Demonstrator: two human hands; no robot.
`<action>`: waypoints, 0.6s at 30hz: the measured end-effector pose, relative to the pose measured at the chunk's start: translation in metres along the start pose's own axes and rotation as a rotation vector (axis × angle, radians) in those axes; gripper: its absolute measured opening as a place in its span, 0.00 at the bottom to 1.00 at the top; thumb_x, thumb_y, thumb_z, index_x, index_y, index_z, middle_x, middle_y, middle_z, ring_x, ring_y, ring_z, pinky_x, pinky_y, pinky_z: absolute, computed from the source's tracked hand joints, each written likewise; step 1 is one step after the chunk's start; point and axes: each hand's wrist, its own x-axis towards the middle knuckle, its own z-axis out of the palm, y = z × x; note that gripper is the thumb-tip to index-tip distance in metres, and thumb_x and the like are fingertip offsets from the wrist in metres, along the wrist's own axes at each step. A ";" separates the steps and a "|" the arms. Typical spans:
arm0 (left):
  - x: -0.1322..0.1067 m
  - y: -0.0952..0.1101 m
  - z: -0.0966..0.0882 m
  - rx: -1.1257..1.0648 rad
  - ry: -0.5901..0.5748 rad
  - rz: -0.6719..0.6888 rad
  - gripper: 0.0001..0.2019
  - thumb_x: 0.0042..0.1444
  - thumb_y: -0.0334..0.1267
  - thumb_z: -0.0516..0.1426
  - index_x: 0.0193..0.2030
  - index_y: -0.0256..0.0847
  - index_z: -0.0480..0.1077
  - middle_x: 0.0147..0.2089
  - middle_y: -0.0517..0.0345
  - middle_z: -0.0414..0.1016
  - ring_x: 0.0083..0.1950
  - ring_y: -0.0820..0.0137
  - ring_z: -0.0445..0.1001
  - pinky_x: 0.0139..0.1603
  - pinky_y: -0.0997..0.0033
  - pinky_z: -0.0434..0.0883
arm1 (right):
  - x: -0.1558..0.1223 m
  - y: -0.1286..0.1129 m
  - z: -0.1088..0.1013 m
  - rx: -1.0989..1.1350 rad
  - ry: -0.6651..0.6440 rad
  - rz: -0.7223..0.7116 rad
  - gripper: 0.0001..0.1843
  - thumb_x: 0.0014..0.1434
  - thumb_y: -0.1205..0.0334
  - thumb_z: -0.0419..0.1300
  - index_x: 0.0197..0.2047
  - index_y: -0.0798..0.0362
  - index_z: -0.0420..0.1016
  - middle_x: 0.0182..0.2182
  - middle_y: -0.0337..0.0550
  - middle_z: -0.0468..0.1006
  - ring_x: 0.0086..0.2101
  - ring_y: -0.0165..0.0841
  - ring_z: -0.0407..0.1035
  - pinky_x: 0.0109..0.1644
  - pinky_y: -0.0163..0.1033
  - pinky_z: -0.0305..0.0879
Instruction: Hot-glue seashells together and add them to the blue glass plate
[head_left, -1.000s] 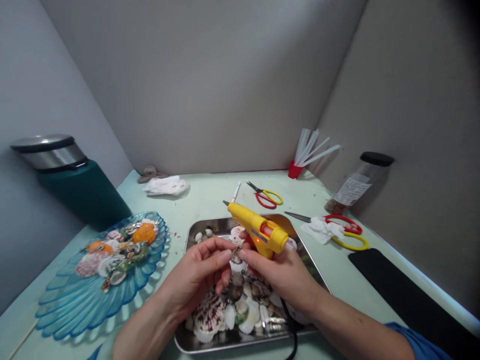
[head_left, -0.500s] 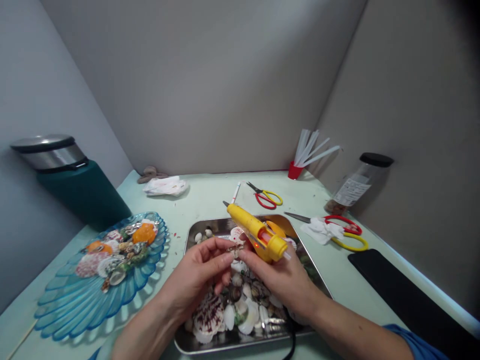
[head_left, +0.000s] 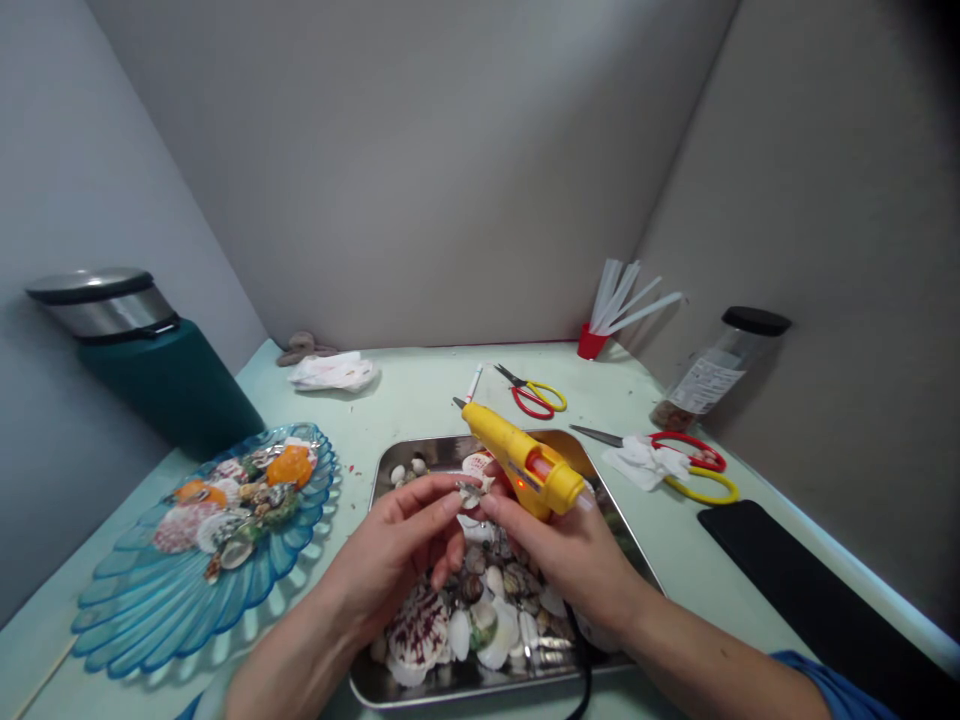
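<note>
The glue gun [head_left: 517,460] nudged rightward in the clenched right hand [head_left: 570,555]; left hand [head_left: 397,550] pinches 1 small shell [head_left: 472,490].

The pale green table [head_left: 420,400] carries a steel tray [head_left: 384,468], blue plate [head_left: 135,620], small scissors [head_left: 536,396], red cup [head_left: 590,344] and jar [head_left: 712,370].

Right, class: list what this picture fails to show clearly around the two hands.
Head view:
small piece pinched by left hand: too small to identify.
glue gun grip: covered by right hand.
tray contents beneath both hands: hidden.
jar label: too small to read.
</note>
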 end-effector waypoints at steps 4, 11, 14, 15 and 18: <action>0.000 0.000 0.000 0.014 -0.006 0.000 0.07 0.55 0.35 0.57 0.40 0.36 0.73 0.19 0.62 0.69 0.16 0.82 0.63 0.17 0.86 0.58 | 0.001 0.001 0.000 -0.017 0.001 -0.008 0.09 0.55 0.62 0.61 0.41 0.52 0.70 0.35 0.39 0.74 0.35 0.32 0.69 0.41 0.38 0.67; 0.000 0.001 0.001 0.046 0.021 0.019 0.12 0.53 0.34 0.60 0.44 0.36 0.73 0.19 0.63 0.68 0.18 0.82 0.63 0.17 0.86 0.60 | -0.001 0.002 -0.002 -0.050 -0.010 -0.013 0.08 0.55 0.61 0.62 0.39 0.52 0.70 0.33 0.39 0.74 0.33 0.32 0.69 0.39 0.38 0.67; 0.000 0.001 0.001 0.064 0.034 0.025 0.12 0.53 0.35 0.59 0.44 0.36 0.73 0.19 0.63 0.68 0.18 0.82 0.62 0.17 0.86 0.60 | -0.001 -0.001 -0.001 -0.074 -0.014 -0.027 0.09 0.55 0.60 0.62 0.40 0.52 0.69 0.34 0.39 0.74 0.34 0.32 0.69 0.38 0.38 0.67; 0.000 0.000 0.001 0.069 0.035 0.027 0.11 0.53 0.35 0.59 0.44 0.36 0.73 0.19 0.63 0.68 0.17 0.82 0.62 0.17 0.86 0.60 | -0.002 -0.003 -0.002 -0.086 -0.020 -0.036 0.10 0.55 0.61 0.62 0.40 0.53 0.69 0.35 0.40 0.74 0.34 0.33 0.69 0.39 0.38 0.67; 0.000 0.000 0.001 0.077 0.033 0.031 0.09 0.53 0.35 0.59 0.41 0.35 0.74 0.19 0.63 0.69 0.18 0.83 0.62 0.17 0.86 0.60 | -0.002 -0.005 -0.002 -0.119 -0.044 -0.054 0.09 0.56 0.61 0.61 0.40 0.53 0.68 0.35 0.41 0.74 0.36 0.34 0.69 0.42 0.40 0.66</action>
